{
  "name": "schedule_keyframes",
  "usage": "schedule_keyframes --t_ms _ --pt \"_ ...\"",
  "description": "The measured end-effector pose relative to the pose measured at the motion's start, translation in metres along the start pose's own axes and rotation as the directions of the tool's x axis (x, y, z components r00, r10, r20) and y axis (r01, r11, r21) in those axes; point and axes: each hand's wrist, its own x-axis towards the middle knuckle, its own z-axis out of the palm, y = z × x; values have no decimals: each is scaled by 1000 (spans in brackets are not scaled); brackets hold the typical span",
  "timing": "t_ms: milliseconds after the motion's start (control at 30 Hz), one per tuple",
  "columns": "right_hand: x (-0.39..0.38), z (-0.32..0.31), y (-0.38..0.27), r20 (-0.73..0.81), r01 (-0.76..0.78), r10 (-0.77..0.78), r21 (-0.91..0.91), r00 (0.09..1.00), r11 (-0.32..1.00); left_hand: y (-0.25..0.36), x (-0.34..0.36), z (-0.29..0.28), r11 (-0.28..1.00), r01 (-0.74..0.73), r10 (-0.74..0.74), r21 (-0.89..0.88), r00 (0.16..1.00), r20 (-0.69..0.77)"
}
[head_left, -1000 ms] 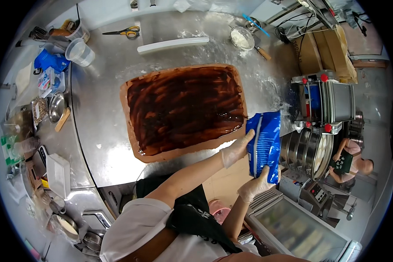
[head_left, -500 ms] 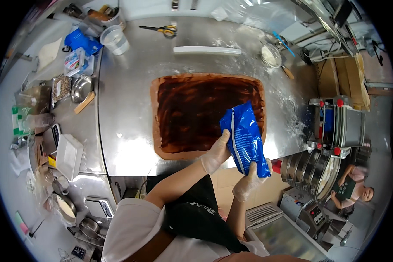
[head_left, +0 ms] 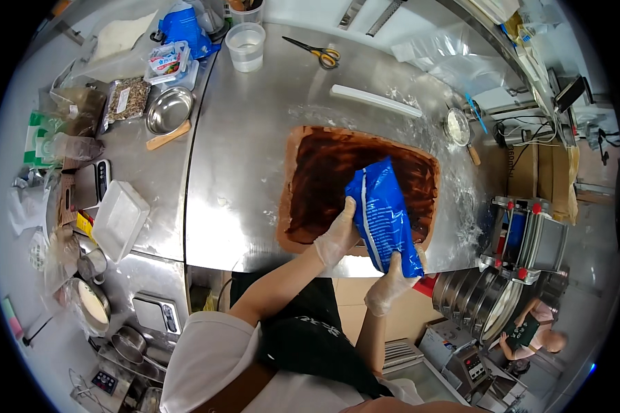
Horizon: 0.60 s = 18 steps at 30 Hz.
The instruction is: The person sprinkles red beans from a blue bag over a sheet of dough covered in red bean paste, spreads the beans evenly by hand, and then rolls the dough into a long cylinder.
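Blue bag (head_left: 384, 213) moved leftward, hiding part of brown sheet (head_left: 324, 182).

Left hand (head_left: 339, 234), right hand (head_left: 390, 288) gloved, fingers (head_left: 350, 206) bent, forearms (head_left: 279, 288) extended.

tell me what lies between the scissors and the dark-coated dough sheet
In the head view, a long white bar lies between the scissors and the dough sheet, its left end nearest the scissors.
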Motion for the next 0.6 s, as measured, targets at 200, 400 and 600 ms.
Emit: schedule_keyframes --t_ms 200,400,600 --pt "-10 31 -15 -34 82 -84 -45 996 996 36 -5 16 993 112 -109 29 990 -91" --pt "-16 55 -17 -46 0 -1 -26 999 1000 52 6 12 998 -8 10 65 999 -35" --pt "-18 67 -14 -60 -26 25 -17 998 1000 65 16 4 997 -46 48 58 999 -19"
